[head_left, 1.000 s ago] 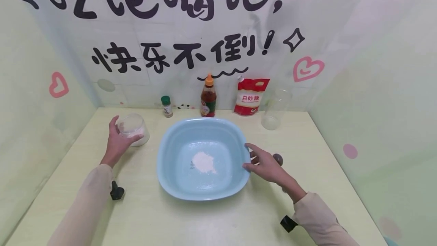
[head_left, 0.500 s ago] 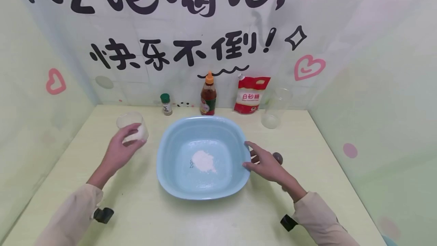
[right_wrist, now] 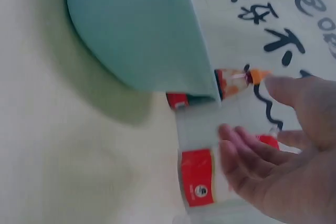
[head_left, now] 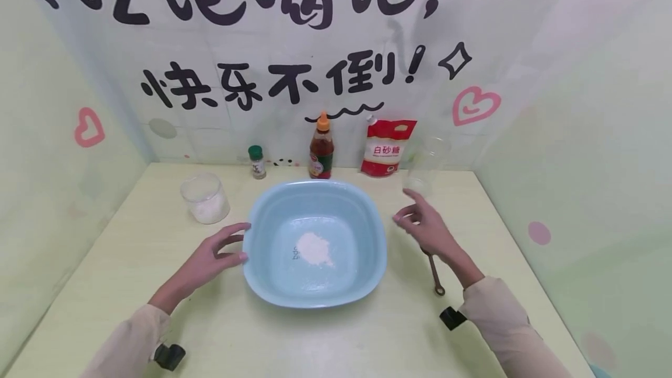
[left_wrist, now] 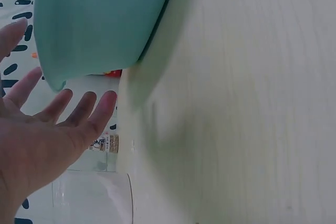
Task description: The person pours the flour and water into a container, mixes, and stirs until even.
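A light blue plastic basin (head_left: 315, 295) stands on the table, with a small heap of white powder (head_left: 314, 248) on its floor. My left hand (head_left: 212, 256) is at the basin's left rim, fingers spread and thumb apart; the left wrist view has the fingertips beside the basin wall (left_wrist: 100, 24). Off the right rim, my right hand (head_left: 427, 226) hovers with loosely bent fingers and holds nothing. Below its wrist lies a brown long-handled spoon (head_left: 436, 276), its bowl end hidden by the hand. A clear jar of white powder (head_left: 207, 203) stands beyond my left hand.
Along the back wall are a green-capped shaker (head_left: 257, 163), an orange-capped sauce bottle (head_left: 321, 150) and a red-and-white sugar pouch (head_left: 384, 149). A tall clear container (head_left: 429, 162) stands right of the pouch, just behind my right hand. Walls enclose the table on three sides.
My left hand has let go of the jar and come to the basin's left rim. My right hand has left the right rim and moved up and right, uncovering the spoon handle.
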A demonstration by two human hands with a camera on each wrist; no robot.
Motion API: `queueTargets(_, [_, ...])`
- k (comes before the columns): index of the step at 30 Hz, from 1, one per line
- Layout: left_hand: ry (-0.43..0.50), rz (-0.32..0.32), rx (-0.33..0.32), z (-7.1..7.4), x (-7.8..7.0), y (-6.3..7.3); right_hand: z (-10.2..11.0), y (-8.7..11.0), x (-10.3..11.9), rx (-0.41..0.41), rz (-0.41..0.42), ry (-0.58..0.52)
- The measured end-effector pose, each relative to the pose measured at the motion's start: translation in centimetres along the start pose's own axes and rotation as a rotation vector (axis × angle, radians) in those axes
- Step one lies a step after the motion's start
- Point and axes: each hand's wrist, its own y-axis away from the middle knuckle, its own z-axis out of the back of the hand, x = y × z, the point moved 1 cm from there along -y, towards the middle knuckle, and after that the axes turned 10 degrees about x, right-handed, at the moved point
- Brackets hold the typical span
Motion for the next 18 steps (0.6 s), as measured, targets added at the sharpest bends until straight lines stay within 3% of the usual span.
queueTargets(5, [-0.003, 0.016, 0.001, -0.5, 0.1, -0.2, 2.0, -2.0, -2.5, -0.312, -0.009, 0.051])
queueTargets(9, [0.006, 0.027, -0.008, -0.8, -0.1, -0.2, 4.0, -3.5, -4.5, -0.451, -0.067, 0.047])
queueTargets(13, [0.011, 0.010, -0.015, -0.9, -0.3, -0.1, 5.9, -4.8, -5.9, -0.494, -0.125, 0.013])
queueTargets(18, [0.037, -0.018, -0.024, -1.0, 0.0, -0.2, 7.4, -6.0, -6.7, -0.441, -0.182, -0.068])
